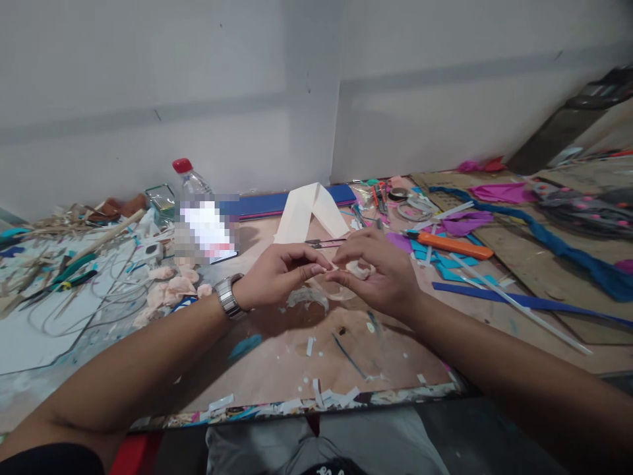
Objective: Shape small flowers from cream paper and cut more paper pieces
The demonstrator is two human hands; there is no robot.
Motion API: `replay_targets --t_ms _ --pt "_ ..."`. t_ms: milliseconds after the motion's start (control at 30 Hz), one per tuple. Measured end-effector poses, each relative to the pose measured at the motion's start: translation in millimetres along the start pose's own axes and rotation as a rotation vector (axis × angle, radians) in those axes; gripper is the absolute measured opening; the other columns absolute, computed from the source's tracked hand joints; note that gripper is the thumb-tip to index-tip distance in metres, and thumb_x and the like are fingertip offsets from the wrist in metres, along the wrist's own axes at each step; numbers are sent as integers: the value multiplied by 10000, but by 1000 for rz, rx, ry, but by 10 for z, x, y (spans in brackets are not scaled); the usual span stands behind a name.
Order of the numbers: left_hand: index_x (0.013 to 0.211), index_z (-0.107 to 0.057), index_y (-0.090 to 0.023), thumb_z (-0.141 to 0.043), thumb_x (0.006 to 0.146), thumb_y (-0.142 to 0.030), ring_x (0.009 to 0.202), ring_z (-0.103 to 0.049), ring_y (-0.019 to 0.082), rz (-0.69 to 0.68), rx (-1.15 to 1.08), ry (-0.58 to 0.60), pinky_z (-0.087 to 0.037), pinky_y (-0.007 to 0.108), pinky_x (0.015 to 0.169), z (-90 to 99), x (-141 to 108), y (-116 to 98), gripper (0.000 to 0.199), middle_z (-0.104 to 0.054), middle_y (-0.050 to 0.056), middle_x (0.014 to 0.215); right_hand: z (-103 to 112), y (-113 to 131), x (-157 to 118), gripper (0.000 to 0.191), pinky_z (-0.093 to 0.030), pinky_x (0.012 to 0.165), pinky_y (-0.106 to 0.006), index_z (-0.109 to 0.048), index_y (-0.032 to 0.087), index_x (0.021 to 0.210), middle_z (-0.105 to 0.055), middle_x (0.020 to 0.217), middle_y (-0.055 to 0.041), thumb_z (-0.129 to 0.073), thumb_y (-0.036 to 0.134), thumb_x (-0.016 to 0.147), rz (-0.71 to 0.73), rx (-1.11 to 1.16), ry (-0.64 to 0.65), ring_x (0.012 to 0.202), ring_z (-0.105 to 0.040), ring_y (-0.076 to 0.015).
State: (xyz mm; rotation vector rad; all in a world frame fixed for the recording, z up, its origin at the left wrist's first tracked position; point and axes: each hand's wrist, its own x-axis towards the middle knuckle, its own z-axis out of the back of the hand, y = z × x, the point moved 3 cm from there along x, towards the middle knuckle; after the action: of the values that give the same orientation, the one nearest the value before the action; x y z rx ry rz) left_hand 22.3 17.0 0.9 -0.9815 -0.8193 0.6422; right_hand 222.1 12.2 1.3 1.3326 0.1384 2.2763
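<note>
My left hand [279, 274], with a metal watch [229, 297] on its wrist, pinches the end of a thin pale strip [333, 267] between thumb and forefinger. Facing it, my right hand [383, 274] grips the same pale material, part of which curls in a whitish loop inside its fingers. Both sets of fingertips are close together above the table. Below them lies a clear, glossy patch [309, 300] on the wood. Just behind the fingers is a thin dark metal tool [321, 243], partly hidden. A folded cream paper strip [299, 208] stands beyond it.
A lit phone [210, 231] leans by a red-capped bottle [190, 179]. Peach crumpled pieces [173, 290], green-handled pliers [74, 270] and sticks lie left. An orange cutter [452, 245], coloured scraps and a blue strip [519, 300] lie right. Paper bits line the table's front edge.
</note>
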Motion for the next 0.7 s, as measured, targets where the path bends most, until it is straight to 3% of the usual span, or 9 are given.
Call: replay_targets --t_ms 367,600,700 --pt "992 -808 -166 -747 935 -303 885 -744 167 14 -21 -30 -574 288 820 5 -18 8 161 -818 94 988 -23 17 -2 85 -524 862 -432 -762 258 901 -800 859 -26 -784 338 919 51 -3 20 861 -691 -230" --pt "1010 -639 -158 -838 866 -348 762 -715 133 56 -222 -73 -546 234 703 -9 2 78 310 -762 50 833 -53 58 -13 22 -527 857 -442 -762 255 946 -812 905 -34 -765 246 926 45 10 26 876 -690 -233" --pt "973 -685 -150 -813 889 -338 771 -701 131 10 -79 -114 -549 243 718 0 -13 51 242 -760 57 856 -54 67 -10 28 -525 852 -437 -744 243 945 -803 890 -34 -761 232 926 45 6 25 882 -680 -235"
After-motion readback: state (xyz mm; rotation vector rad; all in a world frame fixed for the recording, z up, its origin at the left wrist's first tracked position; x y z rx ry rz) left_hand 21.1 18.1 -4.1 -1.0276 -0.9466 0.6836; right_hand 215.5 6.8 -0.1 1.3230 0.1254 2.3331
